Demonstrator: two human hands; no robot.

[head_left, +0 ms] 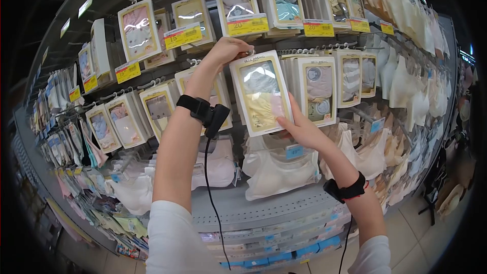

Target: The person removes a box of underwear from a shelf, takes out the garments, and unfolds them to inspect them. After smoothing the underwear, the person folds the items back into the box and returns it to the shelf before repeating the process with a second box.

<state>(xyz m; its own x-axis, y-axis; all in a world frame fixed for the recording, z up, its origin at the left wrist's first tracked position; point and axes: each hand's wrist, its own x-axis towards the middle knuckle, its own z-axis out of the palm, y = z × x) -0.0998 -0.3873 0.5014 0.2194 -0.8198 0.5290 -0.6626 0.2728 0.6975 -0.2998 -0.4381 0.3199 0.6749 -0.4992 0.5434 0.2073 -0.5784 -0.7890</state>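
A white box (262, 93) with a clear window shows grey, yellow and pink folded fabric; it tilts slightly at the centre of the view. My right hand (300, 123) grips its lower right side, with the thumb on the front. Above the box's top left corner, my left hand (232, 52) is closed in a pinch around the small hook at its top. Similar boxes hang close by, one (319, 90) just right of the held box and another (237, 4) above it, behind a yellow price tag (247, 25).
Racks of hanging boxes span the left and centre. Pale bras (281, 172) hang below the held box, and more bras (411, 86) fill the right side. A grey perforated shelf (223, 216) runs lower down. Cables hang from both wrist straps. Tiled floor (406, 226) shows at lower right.
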